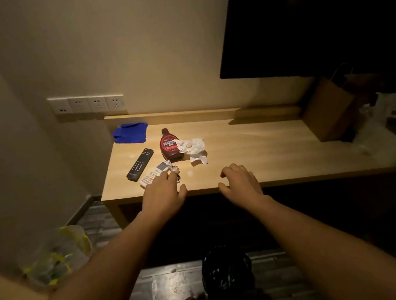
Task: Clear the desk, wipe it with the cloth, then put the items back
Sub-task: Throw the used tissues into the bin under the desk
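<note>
Near the front edge of the surface [254, 147], the left hand [163, 194] touches a white remote [151, 175], fingers straight. The right hand [240, 182] hovers relaxed, empty.

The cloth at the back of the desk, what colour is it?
Blue: the folded blue cloth shows best in the head view.

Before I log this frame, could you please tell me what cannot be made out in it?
Head view:
White remote: near end hidden under the left hand; contact unclear.
Crumpled wrapper beside it: partly covered by that hand.
Brown paper bag, right end of the desk: in shadow, contents unseen.
Plastic bag, lower left: blurred.
Dark screen: cut off by top and right edges.
</note>
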`<state>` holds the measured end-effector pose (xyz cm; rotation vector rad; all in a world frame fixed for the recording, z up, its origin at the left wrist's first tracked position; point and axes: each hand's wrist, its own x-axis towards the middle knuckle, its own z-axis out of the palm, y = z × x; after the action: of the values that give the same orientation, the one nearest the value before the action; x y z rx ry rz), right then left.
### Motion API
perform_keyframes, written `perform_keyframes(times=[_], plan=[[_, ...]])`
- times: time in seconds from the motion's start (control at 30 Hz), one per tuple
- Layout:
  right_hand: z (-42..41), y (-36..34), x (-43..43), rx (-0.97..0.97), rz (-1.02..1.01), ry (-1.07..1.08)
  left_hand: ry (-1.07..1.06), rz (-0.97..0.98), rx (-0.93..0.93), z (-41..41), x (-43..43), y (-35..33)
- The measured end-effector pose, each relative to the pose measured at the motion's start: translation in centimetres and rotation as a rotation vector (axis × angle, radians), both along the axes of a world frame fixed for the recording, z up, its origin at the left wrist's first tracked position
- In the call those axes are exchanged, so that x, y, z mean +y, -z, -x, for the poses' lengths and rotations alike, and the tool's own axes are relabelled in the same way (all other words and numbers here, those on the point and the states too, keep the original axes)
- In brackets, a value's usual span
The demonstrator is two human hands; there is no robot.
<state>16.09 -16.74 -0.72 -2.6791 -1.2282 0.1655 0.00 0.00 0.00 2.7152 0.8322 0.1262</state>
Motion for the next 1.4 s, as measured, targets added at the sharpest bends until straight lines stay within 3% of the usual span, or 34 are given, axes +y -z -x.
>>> perform_keyframes(times=[0.4, 0.73, 1.0, 1.4], plan=[[-8.5, 5.6, 7.6, 0.106, 0.089, -0.014, -0.096, 0.137, 0.082, -7.3, 8.3, 7.5], [-15.9, 11.8, 8.5, 0.191, 0.166, 0.023, -0.166, 0.269, 0.125, -12.7, 10.3, 13.4], [-20.9, 18.8, 8.3, 0.173, 0.249, -0.010, -0.374, 0.248, 0.048, -15.2, 10.2, 19.0], [-22.1, 22.6, 7.2, 0.047, 0.159, -0.080, -0.679, 0.251, -0.312, -15.8, 6.8, 20.9]])
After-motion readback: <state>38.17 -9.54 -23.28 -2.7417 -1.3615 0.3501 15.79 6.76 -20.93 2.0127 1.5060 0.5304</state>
